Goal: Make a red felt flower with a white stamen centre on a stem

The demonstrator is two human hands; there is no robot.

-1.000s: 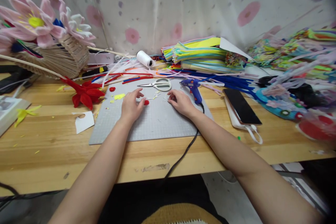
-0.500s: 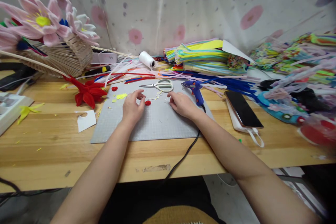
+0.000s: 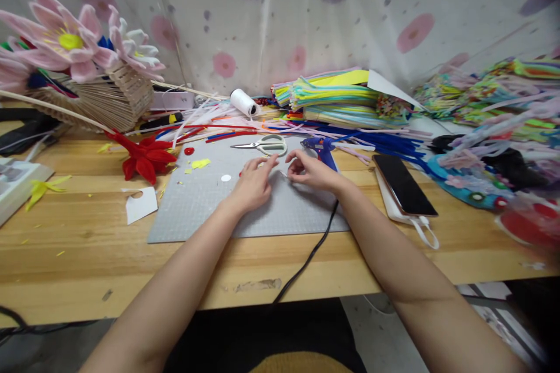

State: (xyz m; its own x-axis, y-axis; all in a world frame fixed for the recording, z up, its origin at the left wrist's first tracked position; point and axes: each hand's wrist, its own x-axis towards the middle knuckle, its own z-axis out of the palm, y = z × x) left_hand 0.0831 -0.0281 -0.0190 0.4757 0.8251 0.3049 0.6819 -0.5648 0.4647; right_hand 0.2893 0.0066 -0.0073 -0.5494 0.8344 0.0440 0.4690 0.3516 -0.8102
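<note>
On the far left there is a big pink flower (image 3: 70,41), then a red flower (image 3: 146,157), then white paper (image 3: 142,206) with a round bite cut out of it. On the gray cutting mat (image 3: 210,215) lie a red dot (image 3: 188,151), yellow scraps (image 3: 201,163) and a white circle (image 3: 226,178). The left hand (image 3: 251,187) is low over the mat, pointer finger stretched out. A bit of red peeks out beside it. I can't tell if that hand holds anything. The scissors (image 3: 262,144) lie just behind it. The right hand (image 3: 310,172) has its thumb and fingers curled near each other, with a thin white bit (image 3: 283,173) by the tips; I can't tell if it is pinched. Next to that hand is a blue glue gun (image 3: 324,148), then a phone (image 3: 405,185).

I think the hands are busy with tiny bits. Moving one would call for a soft, careful pinch.
</note>
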